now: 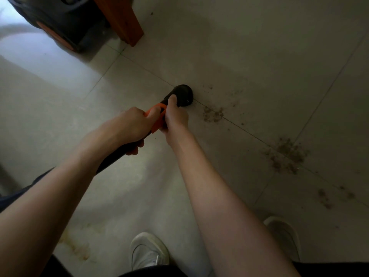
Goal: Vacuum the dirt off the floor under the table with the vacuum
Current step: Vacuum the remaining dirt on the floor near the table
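The black vacuum nozzle (183,94) points down at the pale tiled floor (259,56) in the middle of the view, with an orange collar (157,116) behind it. My right hand (175,114) grips the nozzle just behind its mouth. My left hand (132,126) grips the black hose (117,154) at the orange collar. Brown dirt lies to the right of the nozzle: a small patch (213,114) close by, a larger patch (287,154) farther right, and scattered crumbs (327,196) beyond.
A wooden table leg (123,21) stands at the top, left of centre. The black and orange vacuum body (60,23) sits beside it at top left. My white shoes (147,250) (283,234) stand at the bottom. A yellowish stain (75,246) marks the floor at lower left.
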Action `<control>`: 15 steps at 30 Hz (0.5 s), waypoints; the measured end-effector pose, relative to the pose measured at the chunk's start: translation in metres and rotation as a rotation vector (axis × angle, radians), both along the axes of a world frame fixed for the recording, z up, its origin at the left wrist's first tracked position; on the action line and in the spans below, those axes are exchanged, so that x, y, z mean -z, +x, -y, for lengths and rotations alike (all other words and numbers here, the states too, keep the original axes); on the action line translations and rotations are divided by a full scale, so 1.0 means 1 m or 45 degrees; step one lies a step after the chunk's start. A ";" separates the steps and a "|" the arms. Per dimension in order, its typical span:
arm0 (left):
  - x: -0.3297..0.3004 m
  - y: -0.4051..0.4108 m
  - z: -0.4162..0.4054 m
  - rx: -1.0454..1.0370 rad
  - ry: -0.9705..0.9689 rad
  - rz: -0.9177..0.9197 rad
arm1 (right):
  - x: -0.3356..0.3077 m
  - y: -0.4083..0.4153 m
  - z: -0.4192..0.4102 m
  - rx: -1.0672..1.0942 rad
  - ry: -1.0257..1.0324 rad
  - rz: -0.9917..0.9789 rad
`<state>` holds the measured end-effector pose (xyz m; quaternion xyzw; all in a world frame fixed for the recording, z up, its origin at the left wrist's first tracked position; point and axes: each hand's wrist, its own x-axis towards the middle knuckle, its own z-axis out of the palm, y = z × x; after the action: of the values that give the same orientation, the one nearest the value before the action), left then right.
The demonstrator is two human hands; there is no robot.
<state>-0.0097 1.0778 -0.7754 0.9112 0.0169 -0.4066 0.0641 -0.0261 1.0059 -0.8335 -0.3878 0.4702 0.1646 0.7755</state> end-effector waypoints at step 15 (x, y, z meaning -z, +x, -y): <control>-0.002 -0.011 -0.002 0.061 0.006 -0.052 | -0.002 -0.016 -0.005 0.038 -0.031 -0.060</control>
<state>-0.0204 1.0795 -0.7738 0.9030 -0.0026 -0.4266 0.0519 -0.0419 1.0107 -0.8313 -0.3860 0.4960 0.1564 0.7619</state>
